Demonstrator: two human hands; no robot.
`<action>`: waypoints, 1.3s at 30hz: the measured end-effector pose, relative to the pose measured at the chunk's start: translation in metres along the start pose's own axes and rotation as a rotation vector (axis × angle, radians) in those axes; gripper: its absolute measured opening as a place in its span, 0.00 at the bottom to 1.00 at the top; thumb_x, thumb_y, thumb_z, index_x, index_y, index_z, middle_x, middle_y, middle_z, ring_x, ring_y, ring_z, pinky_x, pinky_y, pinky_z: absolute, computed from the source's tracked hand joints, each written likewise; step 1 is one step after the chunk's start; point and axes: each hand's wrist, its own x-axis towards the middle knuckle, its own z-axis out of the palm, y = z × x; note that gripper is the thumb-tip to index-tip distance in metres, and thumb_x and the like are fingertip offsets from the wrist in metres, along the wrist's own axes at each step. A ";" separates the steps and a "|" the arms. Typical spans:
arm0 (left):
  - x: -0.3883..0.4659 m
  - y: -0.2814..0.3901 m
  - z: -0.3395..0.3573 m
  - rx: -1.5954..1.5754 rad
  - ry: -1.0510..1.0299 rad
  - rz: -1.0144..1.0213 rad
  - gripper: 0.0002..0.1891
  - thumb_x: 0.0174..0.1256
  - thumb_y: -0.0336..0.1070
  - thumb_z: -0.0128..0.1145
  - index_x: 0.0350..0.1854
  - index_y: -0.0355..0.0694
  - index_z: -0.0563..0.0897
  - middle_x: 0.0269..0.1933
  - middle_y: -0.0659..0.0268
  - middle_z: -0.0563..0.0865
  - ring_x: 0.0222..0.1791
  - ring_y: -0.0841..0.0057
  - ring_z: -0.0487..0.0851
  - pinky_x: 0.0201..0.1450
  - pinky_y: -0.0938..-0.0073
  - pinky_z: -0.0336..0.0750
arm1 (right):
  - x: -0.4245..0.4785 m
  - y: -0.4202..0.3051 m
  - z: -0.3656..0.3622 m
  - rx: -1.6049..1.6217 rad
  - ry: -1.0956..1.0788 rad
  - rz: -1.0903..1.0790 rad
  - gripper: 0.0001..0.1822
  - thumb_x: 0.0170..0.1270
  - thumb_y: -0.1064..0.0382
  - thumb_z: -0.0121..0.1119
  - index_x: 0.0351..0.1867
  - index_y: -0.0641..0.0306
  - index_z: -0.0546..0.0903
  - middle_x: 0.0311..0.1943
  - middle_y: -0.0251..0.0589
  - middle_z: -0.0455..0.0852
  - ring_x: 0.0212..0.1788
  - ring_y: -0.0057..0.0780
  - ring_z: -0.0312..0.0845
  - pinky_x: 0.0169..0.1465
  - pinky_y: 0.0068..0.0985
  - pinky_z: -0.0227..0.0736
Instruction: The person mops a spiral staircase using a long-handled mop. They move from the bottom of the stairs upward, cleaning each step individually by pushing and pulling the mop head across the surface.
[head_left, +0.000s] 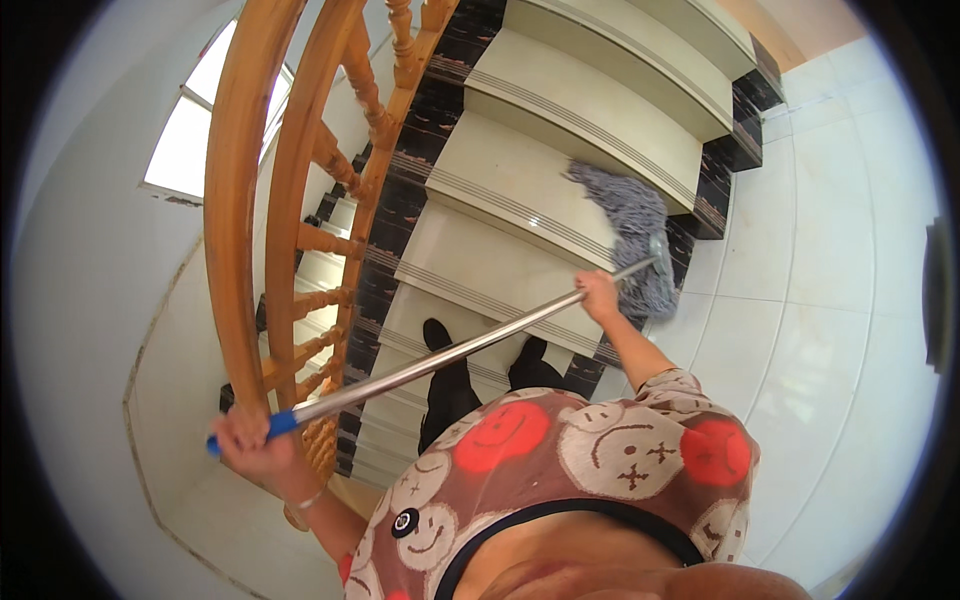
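A mop with a steel handle (465, 349) slants across the view, rising from lower left to upper right. My left hand (255, 442) is closed around its blue end grip (282, 424), close to the wooden handrail. Farther along, my right hand (598, 294) grips the metal tube near the mop head. The grey shaggy mop head (636, 217) lies at the right end of a stair tread, against the riser and the dark skirting, and its lower part hangs over the step edge.
Cream stair treads (495, 169) with grooved edges climb ahead. A wooden banister (240, 187) with turned balusters (322, 240) runs along the left, with a lower flight beyond it. White wall tiles (810, 225) line the right. My dark shoes (436, 334) stand on the steps.
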 end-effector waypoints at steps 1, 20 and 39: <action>0.004 -0.024 0.019 0.085 0.043 0.011 0.21 0.74 0.37 0.41 0.16 0.48 0.61 0.14 0.75 0.62 0.13 0.86 0.58 0.20 0.82 0.56 | -0.006 0.016 0.000 -0.013 -0.019 0.046 0.10 0.41 0.74 0.58 0.24 0.55 0.72 0.22 0.39 0.76 0.35 0.44 0.72 0.42 0.39 0.61; -0.165 0.256 0.099 0.352 0.408 0.706 0.19 0.64 0.39 0.51 0.14 0.51 0.60 0.13 0.76 0.61 0.14 0.81 0.63 0.19 0.79 0.60 | 0.176 -0.321 0.090 0.135 -0.248 -0.789 0.08 0.45 0.61 0.62 0.29 0.49 0.80 0.27 0.35 0.83 0.34 0.39 0.80 0.38 0.40 0.67; 0.171 0.109 0.022 0.223 0.063 0.402 0.14 0.63 0.34 0.49 0.18 0.48 0.64 0.13 0.76 0.60 0.12 0.85 0.58 0.15 0.83 0.57 | 0.083 -0.114 0.031 0.221 0.021 0.012 0.12 0.43 0.70 0.63 0.28 0.51 0.73 0.25 0.32 0.79 0.38 0.37 0.75 0.45 0.35 0.62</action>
